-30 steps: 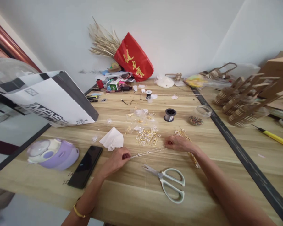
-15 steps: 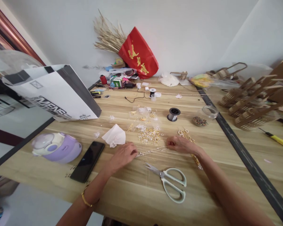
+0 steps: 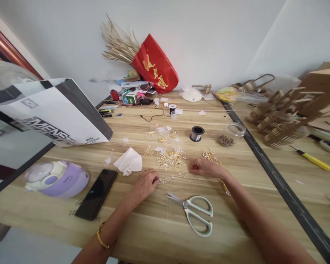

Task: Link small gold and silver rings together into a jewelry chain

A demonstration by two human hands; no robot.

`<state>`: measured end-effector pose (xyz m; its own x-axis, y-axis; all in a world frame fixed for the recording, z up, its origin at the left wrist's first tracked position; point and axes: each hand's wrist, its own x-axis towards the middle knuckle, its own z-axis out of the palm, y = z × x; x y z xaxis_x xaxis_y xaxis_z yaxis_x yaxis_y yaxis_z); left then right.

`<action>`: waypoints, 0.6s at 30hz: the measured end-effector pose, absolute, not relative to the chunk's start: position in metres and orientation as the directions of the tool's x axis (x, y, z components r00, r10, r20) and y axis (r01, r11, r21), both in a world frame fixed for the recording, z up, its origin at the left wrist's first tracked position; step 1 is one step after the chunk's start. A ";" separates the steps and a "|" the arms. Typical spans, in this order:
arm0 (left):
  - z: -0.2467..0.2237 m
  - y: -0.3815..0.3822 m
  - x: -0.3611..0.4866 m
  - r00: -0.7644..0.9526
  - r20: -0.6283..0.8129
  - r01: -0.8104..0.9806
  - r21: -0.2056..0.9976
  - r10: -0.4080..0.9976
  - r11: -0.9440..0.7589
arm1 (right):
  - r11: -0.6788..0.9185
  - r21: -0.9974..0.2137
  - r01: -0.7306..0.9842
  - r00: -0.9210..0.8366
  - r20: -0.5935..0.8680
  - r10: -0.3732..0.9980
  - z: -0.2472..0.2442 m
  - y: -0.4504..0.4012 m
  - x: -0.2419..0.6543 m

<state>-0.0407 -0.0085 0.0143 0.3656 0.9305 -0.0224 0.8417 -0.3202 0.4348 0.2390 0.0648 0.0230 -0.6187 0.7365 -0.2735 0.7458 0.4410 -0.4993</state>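
A thin silvery beaded chain (image 3: 174,177) stretches low over the wooden table between my two hands. My left hand (image 3: 148,182) is closed on its left end, and my right hand (image 3: 202,167) pinches the right end. Just beyond the chain lies a pile of small gold and clear beads (image 3: 169,160). Gold chains (image 3: 212,157) lie on the table by my right hand, partly hidden under the wrist. Nearer to me rest scissors (image 3: 194,209) with pale green handles, blades slightly apart. A white tissue (image 3: 129,162) sits beyond my left hand.
A black phone (image 3: 96,195) and a purple bottle (image 3: 59,179) lie at left, before a white paper bag (image 3: 55,113). A wire spool (image 3: 197,134) and a glass jar of beads (image 3: 231,135) stand at right. Small baskets (image 3: 280,121) and a yellow-handled tool (image 3: 313,159) are farther right.
The view has shifted slightly, so things on the table appear a little farther left. Both hands keep their hold on the chain, about the same distance apart.
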 end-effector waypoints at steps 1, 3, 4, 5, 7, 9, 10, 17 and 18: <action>0.013 -0.008 -0.041 0.358 -0.017 0.842 0.438 0.933 -0.315 | 0.439 -0.501 0.746 -0.618 -0.274 0.737 0.023 0.065 0.239; 0.011 -0.008 -0.041 0.345 -0.006 0.839 0.451 0.939 -0.305 | 0.434 -0.502 0.748 -0.616 -0.279 0.737 0.022 0.065 0.240; 0.010 -0.008 -0.041 0.338 -0.001 0.836 0.459 0.941 -0.300 | 0.433 -0.501 0.749 -0.615 -0.282 0.737 0.021 0.066 0.240; 0.009 -0.008 -0.042 0.333 0.005 0.834 0.466 0.943 -0.296 | 0.434 -0.498 0.751 -0.614 -0.284 0.736 0.021 0.066 0.240; 0.008 -0.007 -0.042 0.321 0.007 0.830 0.479 0.947 -0.284 | 0.435 -0.491 0.755 -0.612 -0.288 0.736 0.021 0.066 0.240; 0.009 -0.007 -0.043 0.304 -0.005 0.827 0.497 0.953 -0.262 | 0.438 -0.492 0.752 -0.614 -0.282 0.737 0.021 0.066 0.241; 0.010 -0.007 -0.044 0.294 -0.017 0.824 0.511 0.956 -0.244 | 0.442 -0.496 0.748 -0.618 -0.277 0.736 0.021 0.066 0.241; 0.031 -0.006 -0.056 0.257 -0.108 0.791 0.594 0.960 -0.146 | 0.451 -0.433 0.780 -0.595 -0.293 0.748 0.025 0.064 0.241; 0.033 -0.006 -0.060 0.274 -0.120 0.786 0.600 0.954 -0.150 | 0.449 -0.419 0.789 -0.587 -0.299 0.752 0.025 0.064 0.241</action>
